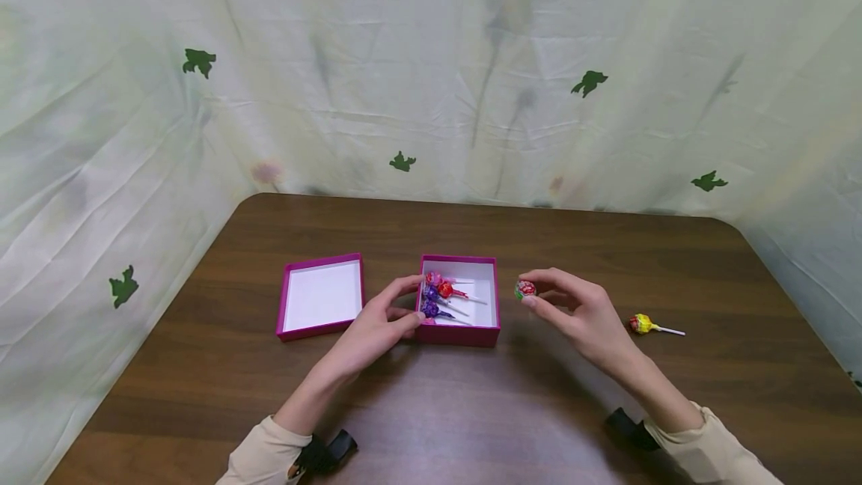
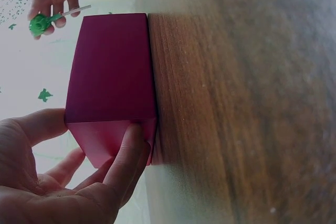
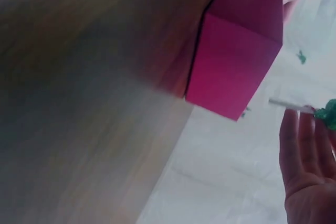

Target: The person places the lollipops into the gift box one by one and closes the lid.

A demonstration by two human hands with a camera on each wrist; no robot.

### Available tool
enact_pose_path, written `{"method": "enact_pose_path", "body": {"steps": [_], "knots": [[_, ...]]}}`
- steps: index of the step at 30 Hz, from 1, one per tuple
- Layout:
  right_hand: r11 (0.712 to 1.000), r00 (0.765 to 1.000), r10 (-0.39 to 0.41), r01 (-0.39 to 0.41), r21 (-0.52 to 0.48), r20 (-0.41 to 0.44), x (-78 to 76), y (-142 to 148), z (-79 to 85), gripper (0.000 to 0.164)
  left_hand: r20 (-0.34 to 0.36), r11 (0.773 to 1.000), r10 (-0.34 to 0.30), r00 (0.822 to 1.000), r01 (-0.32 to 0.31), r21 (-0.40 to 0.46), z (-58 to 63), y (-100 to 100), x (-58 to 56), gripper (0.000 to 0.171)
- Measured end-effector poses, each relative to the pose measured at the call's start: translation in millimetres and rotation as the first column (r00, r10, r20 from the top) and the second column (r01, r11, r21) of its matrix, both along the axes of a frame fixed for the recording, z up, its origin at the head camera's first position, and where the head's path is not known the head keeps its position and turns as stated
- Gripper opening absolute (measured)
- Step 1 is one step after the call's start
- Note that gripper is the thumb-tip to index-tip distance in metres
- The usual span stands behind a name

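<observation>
My left hand (image 1: 380, 324) holds the left side of an open magenta box (image 1: 465, 335), thumb by the near corner and fingers against the wall. Inside lie several wrapped lollipops (image 1: 444, 289), red, pink and purple, sticks pointing right. To the right of the box, my right hand (image 1: 582, 313) pinches a green-and-red lollipop (image 1: 525, 290) by its head, above the table. Its green wrapper and white stick show in the left wrist view. The right wrist view catches the right hand (image 3: 310, 182) at its edge, the lollipop (image 3: 328, 114) partly cut off.
The magenta-edged lid (image 1: 323, 296) lies to the left of the box, white inside up. A yellow lollipop (image 1: 643, 323) rests on the brown wooden table (image 1: 471, 410), right of my right hand. A pale cloth (image 1: 438, 81) with green leaf shapes hangs behind the table.
</observation>
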State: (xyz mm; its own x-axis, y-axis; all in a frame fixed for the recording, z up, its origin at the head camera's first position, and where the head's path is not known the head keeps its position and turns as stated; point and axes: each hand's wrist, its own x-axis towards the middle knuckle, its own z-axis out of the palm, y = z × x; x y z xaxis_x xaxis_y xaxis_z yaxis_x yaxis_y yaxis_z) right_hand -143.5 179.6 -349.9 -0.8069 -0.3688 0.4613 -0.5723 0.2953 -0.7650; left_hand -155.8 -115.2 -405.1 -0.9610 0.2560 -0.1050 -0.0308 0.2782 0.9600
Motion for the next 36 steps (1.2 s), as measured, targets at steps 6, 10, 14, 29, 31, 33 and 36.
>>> {"method": "enact_pose_path", "body": {"steps": [6, 10, 14, 29, 31, 33, 36], "knots": [[0.999, 0.997, 0.034, -0.032, -0.029, 0.075, 1.2, -9.0, 4.9, 0.028, 0.005, 1.0, 0.001, 1.0, -0.001, -0.006, 1.8, 0.1, 0.4, 0.054], [0.996, 0.994, 0.044, -0.036, -0.086, 0.096, -4.6, -13.8, 2.7, 0.029, 0.018, 1.0, -0.007, 1.0, 0.007, 0.006, 9.6, 1.1, 3.2, 0.054], [0.987, 0.992, 0.065, -0.047, -0.156, 0.11, -15.5, -18.3, -4.4, 0.03, 0.028, 1.0, -0.014, 1.0, 0.014, 0.002, 23.8, 2.8, 8.9, 0.053], [0.994, 0.979, 0.101, -0.105, 0.012, 0.175, -33.4, -50.2, 4.7, 0.027, 0.038, 1.0, -0.018, 0.999, 0.018, -0.011, 33.5, 3.1, 13.0, 0.052], [0.989, 0.978, 0.105, -0.122, 0.085, 0.18, -43.0, -51.0, -3.8, 0.026, 0.039, 1.0, -0.024, 0.999, 0.025, -0.006, 32.9, 2.8, 12.8, 0.052], [0.975, 0.978, 0.112, -0.142, 0.169, 0.179, -52.1, -51.2, -12.1, 0.025, 0.037, 0.999, -0.033, 0.999, 0.033, 0.001, 32.4, 2.5, 12.6, 0.053], [0.943, 0.976, 0.137, -0.181, 0.279, 0.168, -62.0, -52.0, -20.1, 0.023, 0.032, 0.999, -0.039, 0.999, 0.039, 0.0, 32.2, 2.3, 12.8, 0.053]]}}
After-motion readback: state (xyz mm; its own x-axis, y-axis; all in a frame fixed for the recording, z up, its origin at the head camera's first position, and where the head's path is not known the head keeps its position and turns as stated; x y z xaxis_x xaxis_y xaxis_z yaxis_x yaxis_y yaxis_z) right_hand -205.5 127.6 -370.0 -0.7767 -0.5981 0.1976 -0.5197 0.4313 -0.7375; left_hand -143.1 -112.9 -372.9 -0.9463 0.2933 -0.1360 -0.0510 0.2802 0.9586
